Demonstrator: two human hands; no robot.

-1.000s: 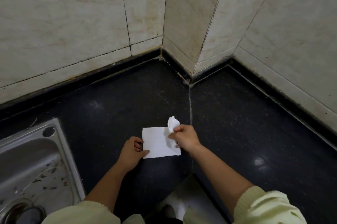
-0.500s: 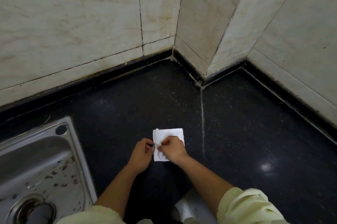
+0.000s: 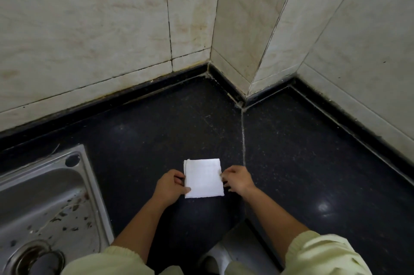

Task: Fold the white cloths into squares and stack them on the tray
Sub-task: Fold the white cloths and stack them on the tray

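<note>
1. Cloth (image 3: 203, 178) lies folded to a near square on the dark counter (image 3: 291, 151), between both hands
2. Left hand (image 3: 170, 187) pinches its left edge; right hand (image 3: 238, 179) curls against the right edge, grip unclear
3. Stacking is not yet done, I judge; no tray in view

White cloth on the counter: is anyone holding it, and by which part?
The left hand pinches the white cloth by its left edge; the right hand touches the right edge, grip unclear.

White cloth (image 3: 203, 179), speckled black counter (image 3: 291, 151), cream marbled wall tiles (image 3: 89, 39), pale yellow sleeves (image 3: 322, 254)
</note>
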